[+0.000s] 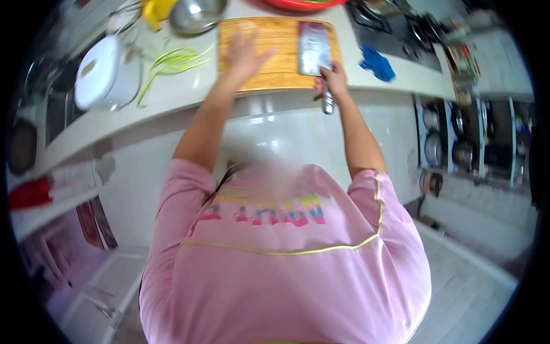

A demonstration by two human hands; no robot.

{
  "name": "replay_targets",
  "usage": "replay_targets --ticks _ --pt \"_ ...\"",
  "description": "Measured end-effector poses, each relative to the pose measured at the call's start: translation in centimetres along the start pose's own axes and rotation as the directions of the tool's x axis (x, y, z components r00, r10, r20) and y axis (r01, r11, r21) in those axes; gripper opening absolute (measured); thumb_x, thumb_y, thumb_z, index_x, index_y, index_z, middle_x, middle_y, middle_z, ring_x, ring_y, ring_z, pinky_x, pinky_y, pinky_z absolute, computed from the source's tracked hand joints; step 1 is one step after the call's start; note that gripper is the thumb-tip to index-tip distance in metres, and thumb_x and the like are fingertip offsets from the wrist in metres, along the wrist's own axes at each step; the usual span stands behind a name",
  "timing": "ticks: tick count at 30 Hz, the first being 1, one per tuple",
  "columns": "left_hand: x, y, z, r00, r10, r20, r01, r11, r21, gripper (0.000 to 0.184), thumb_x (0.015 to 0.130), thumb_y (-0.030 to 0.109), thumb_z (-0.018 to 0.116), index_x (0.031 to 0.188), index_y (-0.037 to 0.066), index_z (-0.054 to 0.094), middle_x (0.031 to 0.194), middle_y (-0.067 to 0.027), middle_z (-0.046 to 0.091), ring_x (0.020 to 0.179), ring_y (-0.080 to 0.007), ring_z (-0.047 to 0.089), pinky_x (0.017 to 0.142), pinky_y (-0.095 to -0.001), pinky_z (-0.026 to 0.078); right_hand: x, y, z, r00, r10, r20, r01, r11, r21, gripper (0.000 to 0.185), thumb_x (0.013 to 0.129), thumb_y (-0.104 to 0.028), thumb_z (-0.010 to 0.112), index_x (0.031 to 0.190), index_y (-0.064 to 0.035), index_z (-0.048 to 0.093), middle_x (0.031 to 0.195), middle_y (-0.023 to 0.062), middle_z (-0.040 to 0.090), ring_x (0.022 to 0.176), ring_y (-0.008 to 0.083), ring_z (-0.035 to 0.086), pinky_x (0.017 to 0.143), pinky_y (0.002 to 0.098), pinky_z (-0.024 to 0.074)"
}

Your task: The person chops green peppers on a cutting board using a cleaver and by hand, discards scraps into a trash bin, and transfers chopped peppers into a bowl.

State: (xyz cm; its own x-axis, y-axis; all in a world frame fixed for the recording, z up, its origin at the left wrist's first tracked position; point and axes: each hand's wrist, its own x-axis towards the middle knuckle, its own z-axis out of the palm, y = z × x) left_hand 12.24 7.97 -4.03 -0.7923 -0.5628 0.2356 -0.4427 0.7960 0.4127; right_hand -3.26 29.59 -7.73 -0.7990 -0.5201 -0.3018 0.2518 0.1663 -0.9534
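Observation:
A wooden cutting board (281,57) lies on the counter in front of me. My left hand (244,56) is over the left part of the board, fingers spread, holding nothing; it is slightly blurred. At the right side of the board, my right hand (333,79) grips the handle of a cleaver (314,49). The wide blade points away from me over the board, and the handle's end sticks out past the counter's front edge. Long green stalks (172,62) lie on the counter left of the board.
Behind the board are a metal bowl (196,14) and a red basin (298,4) with something green. A white lidded container (98,73) stands at left. Right of the board are a blue cloth (376,64) and a stove (401,34). Racks of pots (452,135) stand below right.

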Motion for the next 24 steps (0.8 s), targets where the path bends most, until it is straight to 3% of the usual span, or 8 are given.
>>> replay_targets --ticks 3,4,6,9,12,15,21,24 --pt "-1.0 0.0 -0.1 0.995 0.028 -0.097 -0.025 0.999 0.025 0.072 0.084 0.052 0.054 0.135 0.004 0.039 0.142 -0.0269 0.027 0.134 -0.0404 0.021 0.108 -0.0478 0.020 0.8 1.0 0.3 0.994 0.046 -0.096 -0.063 0.981 -0.184 0.039 0.086 -0.012 0.056 0.121 -0.0039 0.041 0.067 0.0101 0.057 0.048 0.0185 0.058 0.040 0.0306 0.0494" --pt "-1.1 -0.4 1.0 0.994 0.060 -0.089 -0.056 0.997 0.045 0.073 0.085 0.053 0.052 0.136 0.003 0.036 0.143 -0.0264 0.026 0.135 -0.0398 0.020 0.108 -0.0481 0.019 -0.7 -0.7 0.5 0.988 0.109 -0.105 -0.122 0.984 -0.126 0.051 0.086 -0.013 0.056 0.132 -0.0053 0.034 0.067 0.0100 0.058 0.050 0.0191 0.060 0.043 0.0313 0.0512" --pt "-1.3 -1.1 4.5 0.993 0.114 -0.017 -0.111 0.987 0.120 0.074 0.087 0.053 0.047 0.138 0.001 0.032 0.144 -0.0253 0.023 0.136 -0.0386 0.018 0.109 -0.0487 0.018 -0.2 0.3 0.2 0.994 0.085 -0.064 -0.091 0.991 -0.103 0.054 0.087 -0.015 0.056 0.134 -0.0063 0.031 0.063 0.0107 0.057 0.049 0.0200 0.059 0.044 0.0334 0.0514" --pt "-1.4 -1.2 9.8 0.987 0.135 0.091 -0.155 0.948 0.277 0.077 0.090 0.055 0.039 0.140 -0.001 0.024 0.147 -0.0236 0.019 0.137 -0.0367 0.014 0.109 -0.0495 0.015 0.6 1.5 0.2 1.000 -0.017 -0.004 0.017 0.997 -0.080 0.042 0.084 -0.010 0.056 0.121 -0.0016 0.037 0.058 0.0129 0.056 0.041 0.0227 0.058 0.036 0.0350 0.0481" --pt "-0.2 0.7 10.3 0.987 0.043 0.155 -0.103 0.909 0.404 0.078 0.092 0.056 0.032 0.142 -0.002 0.020 0.149 -0.0208 0.016 0.139 -0.0349 0.012 0.109 -0.0511 0.015 -1.1 0.1 -0.6 1.000 -0.024 -0.014 0.025 0.998 0.054 0.040 0.081 -0.004 0.058 0.117 0.0000 0.041 0.056 0.0151 0.057 0.040 0.0225 0.058 0.034 0.0357 0.0471" --pt "0.7 2.7 9.4 0.992 0.063 0.111 -0.100 0.925 0.367 0.076 0.093 0.056 0.029 0.142 -0.002 0.020 0.149 -0.0198 0.016 0.138 -0.0346 0.013 0.108 -0.0512 0.016 -3.0 -1.7 -2.1 1.000 -0.006 -0.007 0.007 0.997 0.080 0.041 0.081 -0.004 0.059 0.118 0.0008 0.042 0.059 0.0161 0.058 0.041 0.0224 0.058 0.035 0.0356 0.0471" --pt "3.8 2.9 9.7 0.985 -0.047 0.167 -0.051 0.840 0.541 0.075 0.091 0.059 0.031 0.141 0.004 0.025 0.149 -0.0191 0.017 0.138 -0.0334 0.016 0.104 -0.0590 0.017 -1.9 -0.7 -1.3 0.998 -0.070 0.008 0.070 0.997 0.025 0.041 0.079 -0.009 0.060 0.115 0.0024 0.043 0.059 0.0155 0.059 0.042 0.0227 0.059 0.039 0.0348 0.0487" --pt "4.8 1.9 8.4 0.986 0.001 0.165 -0.079 0.881 0.466 0.061 0.088 0.044 0.042 0.134 0.005 0.036 0.134 -0.0183 0.033 0.123 -0.0316 0.031 0.097 -0.0507 0.027 0.2 1.1 -0.3 0.996 -0.077 0.050 0.078 0.997 -0.016 0.038 0.081 -0.010 0.058 0.114 0.0008 0.044 0.058 0.0133 0.059 0.042 0.0226 0.058 0.039 0.0353 0.0483"
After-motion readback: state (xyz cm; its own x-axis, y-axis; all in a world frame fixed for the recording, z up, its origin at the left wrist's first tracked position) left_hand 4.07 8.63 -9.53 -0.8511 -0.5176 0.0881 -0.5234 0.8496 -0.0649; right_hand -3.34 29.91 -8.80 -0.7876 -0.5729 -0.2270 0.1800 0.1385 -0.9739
